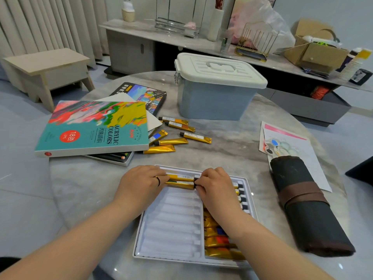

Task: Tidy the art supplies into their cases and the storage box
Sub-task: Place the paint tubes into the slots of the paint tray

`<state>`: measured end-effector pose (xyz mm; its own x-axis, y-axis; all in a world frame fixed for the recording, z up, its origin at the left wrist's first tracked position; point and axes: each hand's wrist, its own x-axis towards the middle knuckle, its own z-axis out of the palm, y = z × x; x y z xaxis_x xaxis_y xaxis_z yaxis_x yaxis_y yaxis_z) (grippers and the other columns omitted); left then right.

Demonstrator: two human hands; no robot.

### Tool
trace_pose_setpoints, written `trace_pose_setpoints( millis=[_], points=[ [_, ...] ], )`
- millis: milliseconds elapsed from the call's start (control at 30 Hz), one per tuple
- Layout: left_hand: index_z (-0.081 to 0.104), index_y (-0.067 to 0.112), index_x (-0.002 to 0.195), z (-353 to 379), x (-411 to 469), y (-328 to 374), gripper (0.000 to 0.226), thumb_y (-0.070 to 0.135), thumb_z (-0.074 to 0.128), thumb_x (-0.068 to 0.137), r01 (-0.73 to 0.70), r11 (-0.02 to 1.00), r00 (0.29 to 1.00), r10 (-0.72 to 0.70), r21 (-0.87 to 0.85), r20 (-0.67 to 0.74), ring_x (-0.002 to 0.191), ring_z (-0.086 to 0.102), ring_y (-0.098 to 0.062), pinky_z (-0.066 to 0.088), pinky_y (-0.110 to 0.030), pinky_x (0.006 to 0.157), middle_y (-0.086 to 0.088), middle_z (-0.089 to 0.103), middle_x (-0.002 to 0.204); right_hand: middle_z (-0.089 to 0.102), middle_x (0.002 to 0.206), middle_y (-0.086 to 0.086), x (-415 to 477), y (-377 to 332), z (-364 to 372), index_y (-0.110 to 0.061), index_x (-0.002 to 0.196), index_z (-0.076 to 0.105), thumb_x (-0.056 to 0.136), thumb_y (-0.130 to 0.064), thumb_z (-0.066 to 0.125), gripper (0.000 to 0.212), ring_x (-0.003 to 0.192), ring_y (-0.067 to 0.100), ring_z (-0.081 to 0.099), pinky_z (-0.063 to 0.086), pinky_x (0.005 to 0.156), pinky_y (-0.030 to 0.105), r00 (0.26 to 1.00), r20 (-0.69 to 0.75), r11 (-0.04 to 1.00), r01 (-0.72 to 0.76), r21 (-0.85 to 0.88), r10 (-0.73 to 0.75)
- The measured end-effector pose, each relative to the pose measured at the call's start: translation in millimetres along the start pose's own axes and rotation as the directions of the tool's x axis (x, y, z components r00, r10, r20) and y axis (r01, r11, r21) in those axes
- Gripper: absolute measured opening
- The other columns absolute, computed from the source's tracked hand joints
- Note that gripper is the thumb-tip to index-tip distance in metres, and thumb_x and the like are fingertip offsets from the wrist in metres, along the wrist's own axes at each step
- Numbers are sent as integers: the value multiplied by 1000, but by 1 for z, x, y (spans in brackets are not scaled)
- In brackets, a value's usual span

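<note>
Acrylic colours lid (90, 128), 10 o'clock: set aside, leaving tray open. Loose tubes (175, 136), 11 o'clock on surface, awaiting slots. Left hand (141, 181): fingers (159, 172) curled over tail ends of two gold tubes (180, 181), seating them in tray (173, 225) at its far slots. Right hand (216, 184): fingers apparently pinching the caps, tips partly hidden. Storage box (216, 102), 1 o'clock, lidded.

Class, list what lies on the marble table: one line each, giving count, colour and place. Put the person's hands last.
Lidded plastic storage box: one, blue with white lid, far centre.
Acrylic-paint case lid: one, teal, left.
Loose metal paint tubes: six showing, gold, centre.
Moulded plastic tray: one, white, near edge, part-filled.
Rolled fabric brush wrap: one, dark, brown strap, right.
Painted paper sheet: one, white, right.
Left hand, right hand: gripping two gold tubes over the tray.
</note>
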<state>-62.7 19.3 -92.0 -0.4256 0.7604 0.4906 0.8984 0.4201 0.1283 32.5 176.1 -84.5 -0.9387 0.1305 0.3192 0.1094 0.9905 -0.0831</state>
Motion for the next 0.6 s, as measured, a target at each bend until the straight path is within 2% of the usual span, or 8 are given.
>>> trace_pose_setpoints(
  millis=[67, 167, 267, 400, 500, 533, 600],
  points=[
    [76, 22, 61, 3, 1, -2, 37, 24, 95, 30, 0, 1000, 1000, 0, -11, 27, 60, 70, -12, 54, -22, 56, 9, 72, 63, 60, 55, -10, 0, 0, 0, -25, 55, 73, 55, -20, 67, 8, 50, 13, 55, 44, 44, 18, 999, -3, 998, -41, 38, 41],
    [76, 24, 62, 2, 1, -3, 27, 30, 92, 41, 12, 1000, 997, -11, -18, 77, 62, 70, -11, 52, -20, 64, 9, 72, 65, 60, 54, -9, 2, -1, -1, -24, 53, 72, 52, -16, 78, 10, 50, 13, 55, 44, 43, 19, 1000, 5, 1000, -26, 5, 26],
    [76, 25, 63, 1, 0, -2, 34, 26, 94, 35, -1, 1000, 995, 0, 3, 102, 62, 70, -9, 55, -26, 59, 11, 72, 66, 60, 50, -9, 2, -3, -3, -24, 48, 70, 38, -19, 92, 25, 48, 13, 54, 43, 42, 20, 998, 67, 997, -3, -72, 8],
    [76, 28, 64, -4, 1, 1, 35, 27, 94, 34, 53, 996, 985, -41, -72, 169, 65, 70, -7, 55, -23, 61, 13, 72, 68, 55, 48, -9, -2, -8, -4, -23, 43, 65, 33, -21, 91, 28, 48, 12, 51, 37, 45, 17, 987, 160, 985, 45, -164, -19],
    [76, 26, 91, -4, 3, -2, 23, 27, 81, 68, 146, 988, 968, -132, -50, 214, 96, 68, -10, 48, -28, 90, 11, 73, 97, 55, 49, -8, -4, -10, -3, -20, 42, 63, 35, -22, 90, 28, 48, 13, 51, 38, 47, 17, 990, 135, 978, 56, -199, -30],
    [76, 25, 90, -4, 2, -2, 18, 29, 76, 73, 146, 988, 968, -134, -43, 210, 96, 68, -12, 48, -32, 90, 9, 73, 96, 56, 50, -8, -5, -9, -3, -20, 43, 63, 37, -22, 89, 27, 49, 13, 52, 39, 47, 17, 992, 127, 977, 55, -205, -29],
    [77, 26, 71, -4, 3, -4, 12, 34, 73, 63, 122, 992, 973, -112, -37, 202, 75, 71, -10, 55, -33, 73, 11, 74, 75, 59, 52, -9, -5, -7, -1, -22, 45, 66, 40, -23, 89, 24, 50, 12, 53, 40, 47, 17, 994, 109, 980, 49, -191, -29]
  ],
)
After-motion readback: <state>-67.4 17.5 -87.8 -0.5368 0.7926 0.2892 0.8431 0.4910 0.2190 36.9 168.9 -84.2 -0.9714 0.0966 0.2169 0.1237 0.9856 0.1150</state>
